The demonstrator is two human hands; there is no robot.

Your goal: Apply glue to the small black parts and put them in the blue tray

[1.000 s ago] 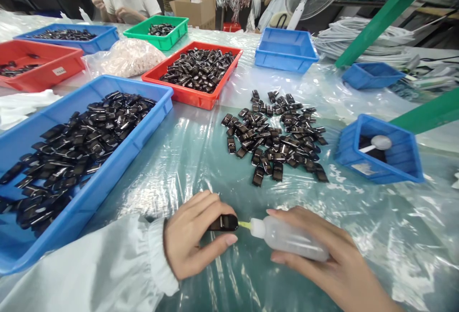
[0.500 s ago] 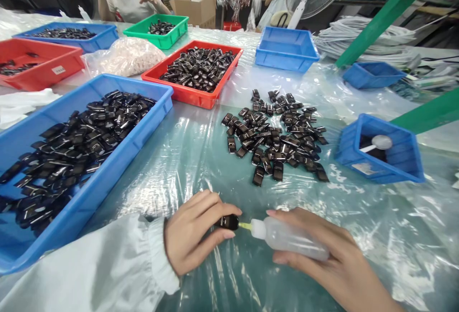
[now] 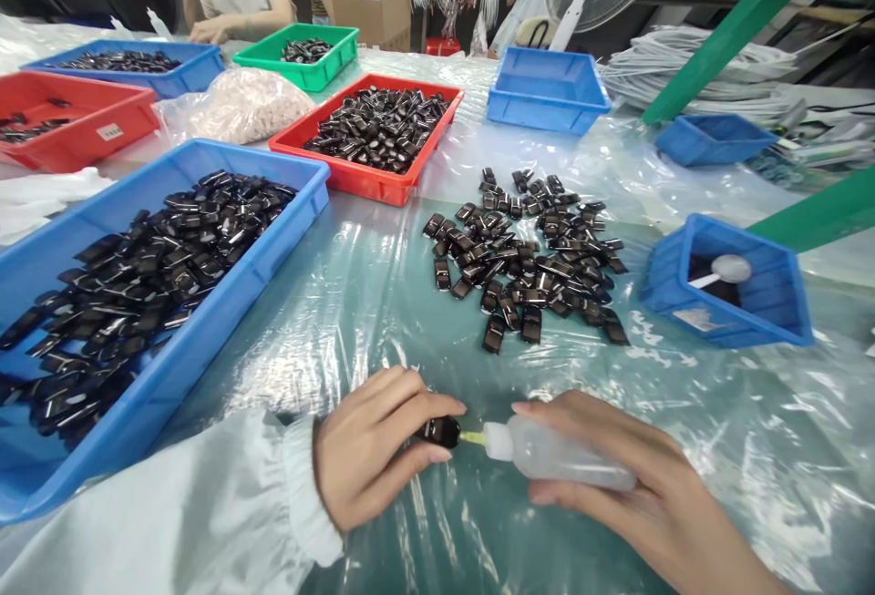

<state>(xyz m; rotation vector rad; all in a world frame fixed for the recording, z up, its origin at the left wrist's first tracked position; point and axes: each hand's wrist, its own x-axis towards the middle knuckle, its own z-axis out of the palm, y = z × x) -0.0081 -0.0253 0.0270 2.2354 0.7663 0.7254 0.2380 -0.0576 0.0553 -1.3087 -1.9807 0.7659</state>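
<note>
My left hand [image 3: 383,449], in a pale sleeve, grips a small glossy black plastic casing [image 3: 441,431] between thumb and fingers just above the table. A translucent squeeze bottle [image 3: 564,454] lies tilted almost level in my right hand [image 3: 629,467]. Its white cap carries a thin yellowish nozzle [image 3: 471,437] that points left at the end of the casing. The tip is at or very close to the casing; contact is hard to make out. Beyond my hands, a loose pile of similar black casings [image 3: 526,258] is spread over the table.
A long blue tray [image 3: 252,281] of black casings stands at left, a red tray [image 3: 348,178] of black parts behind it. At right, a blue bin [image 3: 772,303] holds a white spoon [image 3: 728,269]. Green bars [image 3: 745,30] cross the right side. A person sits across the table.
Both hands, the casing and the bottle have shifted slightly to the right. Across the table, the other person's raised hand has come down.
</note>
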